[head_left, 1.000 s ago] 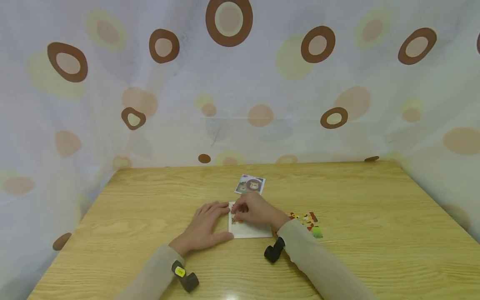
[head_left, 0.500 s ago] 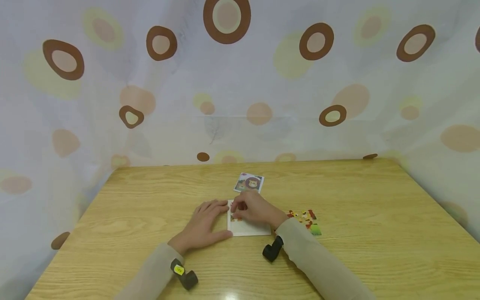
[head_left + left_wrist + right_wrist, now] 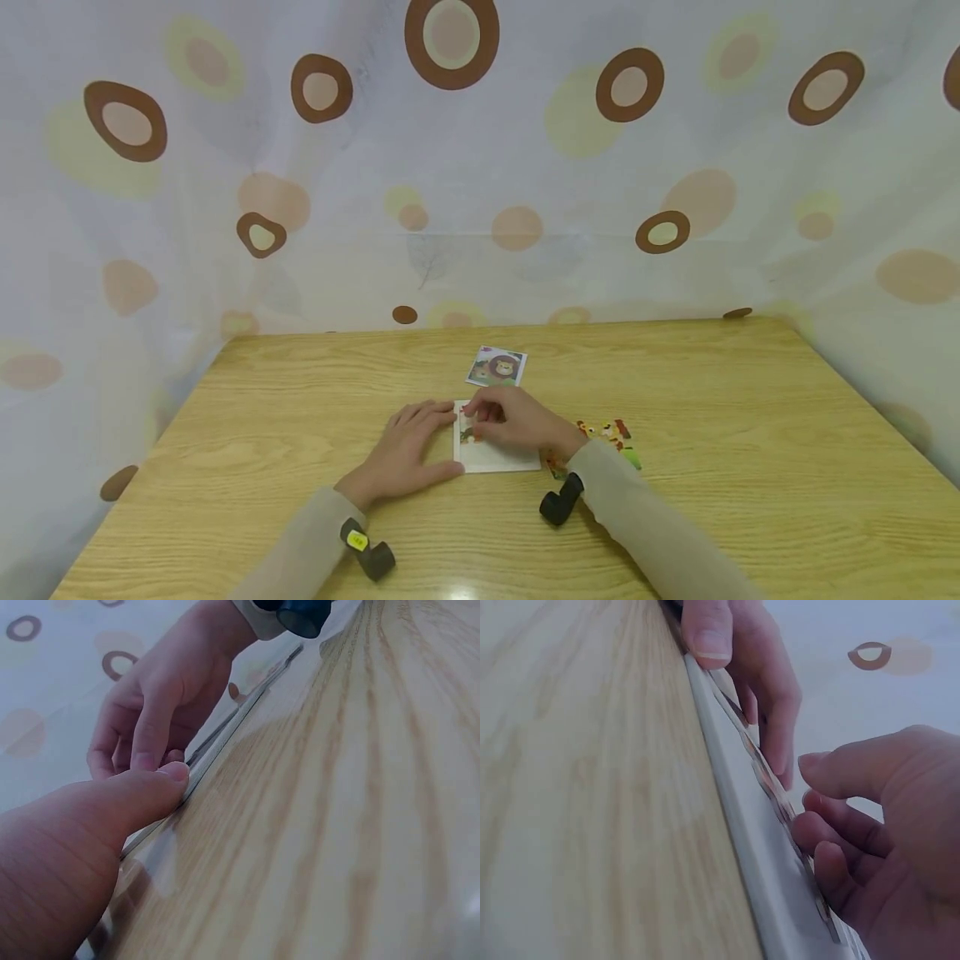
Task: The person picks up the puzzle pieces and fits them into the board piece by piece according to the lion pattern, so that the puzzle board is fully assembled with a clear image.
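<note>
My left hand [image 3: 401,458] lies flat at the left edge of a white puzzle board [image 3: 502,458], its thumb and fingertips touching the rim. In the left wrist view, the left thumb [image 3: 142,795] rests against the board's side. Over the board's upper left my right hand [image 3: 517,419] bends its fingers down to several flat jigsaw pieces [image 3: 467,435]. The right wrist view shows these pieces [image 3: 769,784] lying on the board edge-on, with the right fingertips touching or just beside them. A gap shows between right thumb and fingers, with no piece visible in it. The right hand covers part of the board.
Behind the board lies a picture card [image 3: 497,367] with a lion on it. Loose colourful puzzle pieces [image 3: 609,431] lie right of the board, partly behind the right forearm. A spotted cloth [image 3: 480,275] hangs at the table's back edge.
My right wrist has shifted slightly right, and the fingers have lifted a little, showing more of the pieces at the board's left. The left hand stays in place.
</note>
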Motion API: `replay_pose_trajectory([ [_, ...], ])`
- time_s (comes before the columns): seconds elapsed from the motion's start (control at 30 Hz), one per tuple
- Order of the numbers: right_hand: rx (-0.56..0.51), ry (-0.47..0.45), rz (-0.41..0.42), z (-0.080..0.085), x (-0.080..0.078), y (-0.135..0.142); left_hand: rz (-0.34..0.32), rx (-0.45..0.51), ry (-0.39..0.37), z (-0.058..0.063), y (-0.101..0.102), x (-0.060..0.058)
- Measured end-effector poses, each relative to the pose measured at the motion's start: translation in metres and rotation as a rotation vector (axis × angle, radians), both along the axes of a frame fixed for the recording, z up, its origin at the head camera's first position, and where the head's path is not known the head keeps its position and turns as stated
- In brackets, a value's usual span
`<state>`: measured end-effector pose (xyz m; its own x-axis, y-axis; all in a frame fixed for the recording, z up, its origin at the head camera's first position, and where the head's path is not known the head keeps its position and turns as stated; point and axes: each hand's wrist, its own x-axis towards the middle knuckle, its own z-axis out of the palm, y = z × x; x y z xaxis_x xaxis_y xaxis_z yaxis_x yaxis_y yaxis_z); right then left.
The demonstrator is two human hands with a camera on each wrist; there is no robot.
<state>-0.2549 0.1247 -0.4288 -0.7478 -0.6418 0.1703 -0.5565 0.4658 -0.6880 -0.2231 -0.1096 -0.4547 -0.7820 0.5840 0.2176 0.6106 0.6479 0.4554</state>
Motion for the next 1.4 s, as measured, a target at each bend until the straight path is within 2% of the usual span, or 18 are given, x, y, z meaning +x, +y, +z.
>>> replay_pose_trajectory([
  [0.13, -0.026, -0.034, 0.001, 0.004, 0.003, 0.013, 0.002, -0.008, -0.010, 0.002, 0.000, 0.001],
  [0.3, -0.004, -0.077, -0.033, 0.006, 0.007, 0.035, 0.004, -0.012, -0.014, 0.004, 0.000, 0.002],
  [0.53, 0.019, -0.010, -0.047, 0.013, 0.009, 0.071, 0.010, -0.006, -0.005, 0.004, 0.000, 0.002],
  [0.7, 0.075, -0.012, -0.054, 0.020, 0.009, 0.098, 0.010, -0.005, -0.003, 0.004, 0.001, 0.003],
  [0.97, 0.118, -0.115, -0.027, 0.028, 0.011, 0.137, 0.016, -0.008, -0.008, 0.003, 0.001, 0.003],
  [1.17, 0.129, -0.182, -0.010, 0.024, 0.009, 0.149, 0.012, -0.014, 0.001, 0.002, 0.002, 0.003],
  [1.4, 0.160, -0.167, -0.004, 0.017, 0.005, 0.151, 0.012, -0.009, -0.005, 0.002, 0.001, 0.003],
])
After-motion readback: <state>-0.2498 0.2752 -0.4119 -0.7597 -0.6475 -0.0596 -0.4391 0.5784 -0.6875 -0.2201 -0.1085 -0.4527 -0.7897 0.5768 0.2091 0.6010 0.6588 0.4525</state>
